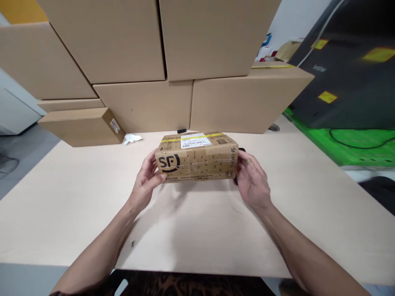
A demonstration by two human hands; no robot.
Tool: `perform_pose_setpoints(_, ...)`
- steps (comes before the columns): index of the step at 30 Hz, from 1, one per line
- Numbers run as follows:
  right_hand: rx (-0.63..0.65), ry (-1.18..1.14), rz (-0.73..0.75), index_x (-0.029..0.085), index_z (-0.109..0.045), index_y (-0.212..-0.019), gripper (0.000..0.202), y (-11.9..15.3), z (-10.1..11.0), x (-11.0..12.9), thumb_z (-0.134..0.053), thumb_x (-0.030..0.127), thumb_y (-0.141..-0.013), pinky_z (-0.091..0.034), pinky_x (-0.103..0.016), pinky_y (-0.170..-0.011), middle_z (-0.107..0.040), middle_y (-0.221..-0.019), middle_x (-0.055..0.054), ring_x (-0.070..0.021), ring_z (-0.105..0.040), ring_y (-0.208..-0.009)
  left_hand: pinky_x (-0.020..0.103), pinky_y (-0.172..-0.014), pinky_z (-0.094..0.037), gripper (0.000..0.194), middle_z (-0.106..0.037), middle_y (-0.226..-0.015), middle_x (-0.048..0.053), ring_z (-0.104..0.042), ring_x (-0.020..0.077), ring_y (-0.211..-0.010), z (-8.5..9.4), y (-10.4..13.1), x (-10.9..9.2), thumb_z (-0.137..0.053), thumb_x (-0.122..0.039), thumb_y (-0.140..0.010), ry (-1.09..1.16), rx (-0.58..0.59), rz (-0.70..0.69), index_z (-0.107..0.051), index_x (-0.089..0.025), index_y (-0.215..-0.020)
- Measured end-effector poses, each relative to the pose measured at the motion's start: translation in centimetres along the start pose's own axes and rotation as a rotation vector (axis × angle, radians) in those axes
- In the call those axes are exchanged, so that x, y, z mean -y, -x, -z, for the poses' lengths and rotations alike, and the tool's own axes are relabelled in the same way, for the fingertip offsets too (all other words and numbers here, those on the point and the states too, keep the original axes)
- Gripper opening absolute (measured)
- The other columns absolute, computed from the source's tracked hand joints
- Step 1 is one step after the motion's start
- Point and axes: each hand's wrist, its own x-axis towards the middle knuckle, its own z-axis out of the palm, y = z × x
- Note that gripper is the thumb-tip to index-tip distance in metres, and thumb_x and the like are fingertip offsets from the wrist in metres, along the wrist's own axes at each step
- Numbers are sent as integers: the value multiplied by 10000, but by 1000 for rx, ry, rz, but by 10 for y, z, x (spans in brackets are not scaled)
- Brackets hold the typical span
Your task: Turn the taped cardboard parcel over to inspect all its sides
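Observation:
A small brown cardboard box (pixel 197 162) printed with SF Express lettering is held between my two hands, tilted a little above the table. A white label (pixel 195 140) and yellow tape (pixel 171 139) run over its top. My left hand (pixel 146 181) grips the left end, thumb on the lower front corner and fingers behind. At the right end, my right hand (pixel 253 181) presses against the side with its fingers partly hidden. Something black (pixel 242 149) shows between that palm and the box; its kind is hidden.
Large cardboard boxes (pixel 142 107) are stacked along the table's (pixel 92 197) back edge. A flat carton (pixel 77 125) sits at back left beside a crumpled white scrap (pixel 132 138). A small black piece (pixel 182 131) lies behind the held box. To the right stands a dark machine (pixel 339 90).

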Motion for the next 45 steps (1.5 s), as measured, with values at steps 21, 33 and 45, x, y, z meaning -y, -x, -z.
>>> perform_pose_setpoints(21, 51, -11, -98, 325, -782, -1204, 401, -3, 4, 0, -772, 575, -890, -515, -545, -1135, -789, -1297, -69, -328, -683, -1318, 547, -1226, -487, 754, -574, -1628, 98, -535, 360, -1495, 0, -4, 11, -852, -349, -863, 49, 71, 91, -558, -321, -1557)
perform_pose_setpoints(33, -64, 25, -232, 297, -730, -1093, 374, -11, 4, -10, -797, 551, -827, -594, -473, -955, -820, -1119, -46, -279, -762, -1081, 656, -1278, -345, 719, -557, -1563, 138, -476, 367, -1522, 5, -2, 28, -841, -482, -873, -231, 81, 16, -452, -293, -1447)
perform_pose_setpoints(45, -147, -265, -176, 311, -774, -1123, 387, -23, 9, -3, -745, 571, -838, -392, -507, -1292, -790, -1197, -57, -270, -666, -1326, 592, -1237, -450, 919, -536, -1614, 174, -578, 341, -1458, 4, 0, 21, -822, -507, -893, -141, 56, 31, -312, -317, -1634)
